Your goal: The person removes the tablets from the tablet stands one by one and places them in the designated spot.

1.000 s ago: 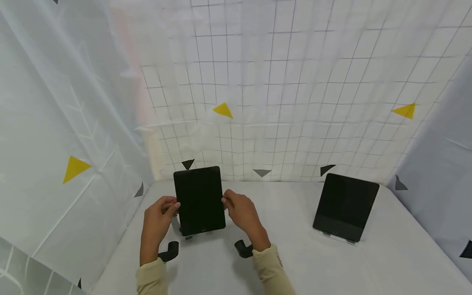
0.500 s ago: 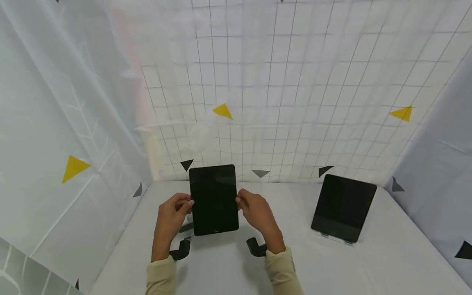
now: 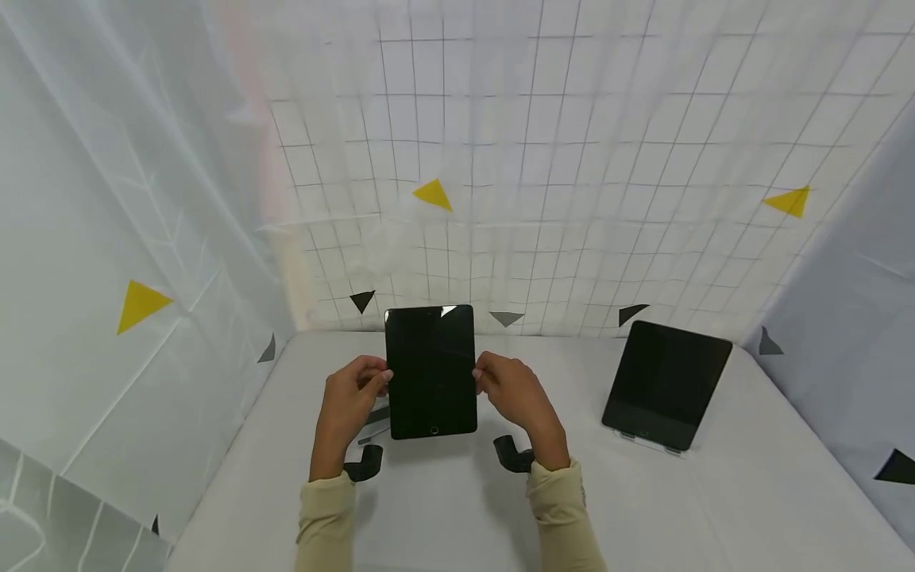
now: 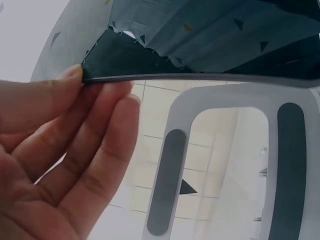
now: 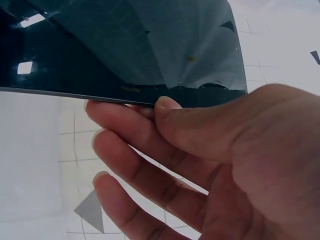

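Held upright above the table, a black tablet [image 3: 431, 373] faces me with its screen dark. My left hand [image 3: 350, 401] pinches its left edge between thumb and fingers. On the opposite edge, my right hand [image 3: 518, 397] pinches it the same way. Behind the tablet, a silver stand [image 3: 375, 417] is mostly hidden in the head view. The left wrist view shows more of this stand's frame [image 4: 225, 97], with dark long pads [image 4: 167, 182] on it. Reflections cross the tablet's screen [image 5: 125, 55] in the right wrist view.
A second black tablet [image 3: 666, 385] leans tilted on a low stand [image 3: 646, 442] at the right. The white table [image 3: 443, 508] is bounded by white sheeting at the back and sides. Black wrist mounts [image 3: 366, 463] stick out inward from both wrists.
Both hands have carried the tablet to the right. More of the stand shows left of it. The second tablet stays in place, while the head view has tilted slightly.
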Demonstrator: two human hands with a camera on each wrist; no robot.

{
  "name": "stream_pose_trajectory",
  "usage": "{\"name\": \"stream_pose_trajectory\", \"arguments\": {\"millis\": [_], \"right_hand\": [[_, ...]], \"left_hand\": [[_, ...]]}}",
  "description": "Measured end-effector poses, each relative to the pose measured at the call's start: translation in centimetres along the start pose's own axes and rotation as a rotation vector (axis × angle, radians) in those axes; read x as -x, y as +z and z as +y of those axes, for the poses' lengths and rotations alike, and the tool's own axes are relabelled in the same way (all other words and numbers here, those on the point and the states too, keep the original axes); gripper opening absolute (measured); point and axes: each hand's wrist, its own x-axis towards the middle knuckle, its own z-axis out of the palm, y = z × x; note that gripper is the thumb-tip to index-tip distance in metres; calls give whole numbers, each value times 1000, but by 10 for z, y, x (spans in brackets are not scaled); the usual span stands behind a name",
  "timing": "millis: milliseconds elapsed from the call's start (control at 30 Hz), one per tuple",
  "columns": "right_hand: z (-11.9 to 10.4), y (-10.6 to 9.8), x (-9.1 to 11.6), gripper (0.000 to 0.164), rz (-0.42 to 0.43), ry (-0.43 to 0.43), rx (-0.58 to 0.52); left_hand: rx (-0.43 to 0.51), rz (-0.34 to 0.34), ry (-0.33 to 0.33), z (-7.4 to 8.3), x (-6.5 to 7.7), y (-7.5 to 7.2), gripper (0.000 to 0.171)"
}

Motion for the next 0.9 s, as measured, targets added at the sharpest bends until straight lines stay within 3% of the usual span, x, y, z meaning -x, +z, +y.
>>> {"name": "stream_pose_trajectory", "arguments": {"millis": [233, 467, 900], "right_hand": [[2, -4, 2, 12, -14, 19, -1], [4, -13, 9, 15, -48, 35, 7], [18, -27, 17, 24, -165, 123, -4]], "left_hand": [[-2, -3, -7, 2, 0, 4, 11], [29, -23, 33, 2, 1, 13, 11], [81, -133, 6, -1, 0, 38, 13]]}}
